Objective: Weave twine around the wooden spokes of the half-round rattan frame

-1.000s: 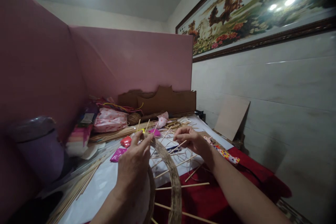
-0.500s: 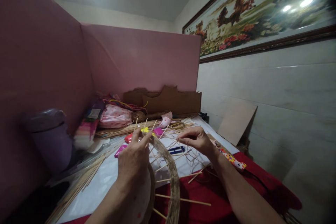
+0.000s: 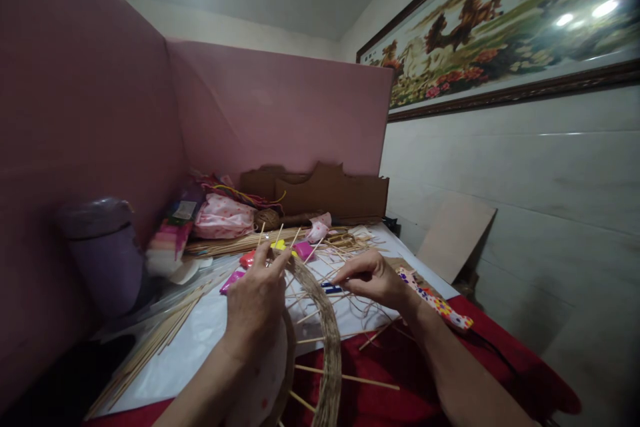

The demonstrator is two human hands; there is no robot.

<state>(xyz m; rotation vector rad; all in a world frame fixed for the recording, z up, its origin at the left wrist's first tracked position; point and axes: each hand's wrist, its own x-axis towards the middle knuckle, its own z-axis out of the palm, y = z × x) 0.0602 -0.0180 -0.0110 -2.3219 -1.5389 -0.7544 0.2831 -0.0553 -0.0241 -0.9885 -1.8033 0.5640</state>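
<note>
A round frame of woven tan twine (image 3: 331, 343) stands out from a white, red-spotted centre (image 3: 260, 387), with thin wooden spokes (image 3: 370, 382) poking through its band. My left hand (image 3: 255, 297) is closed on the far top edge of this frame, fingers beside the spoke tips. To the right, my right hand (image 3: 373, 280) pinches thumb and finger together just off the band. Whatever thin strand may be in that pinch is too fine to make out. Behind these fingertips lies a blue tool (image 3: 331, 288), partly hidden by my right hand.
Loose sticks (image 3: 165, 340) lie at left. Red, yellow and magenta packets (image 3: 303, 251) sit beyond my left hand. A twine ball (image 3: 267, 219), a pink bag (image 3: 224, 217) and cardboard (image 3: 330, 193) line the back. A flowered strip (image 3: 445, 307) lies by my right forearm; a purple bin (image 3: 105, 260) stands left.
My right hand has moved slightly toward the woven band and turned lower, now covering part of the blue tool. My left hand keeps its hold. The view has shifted a little.
</note>
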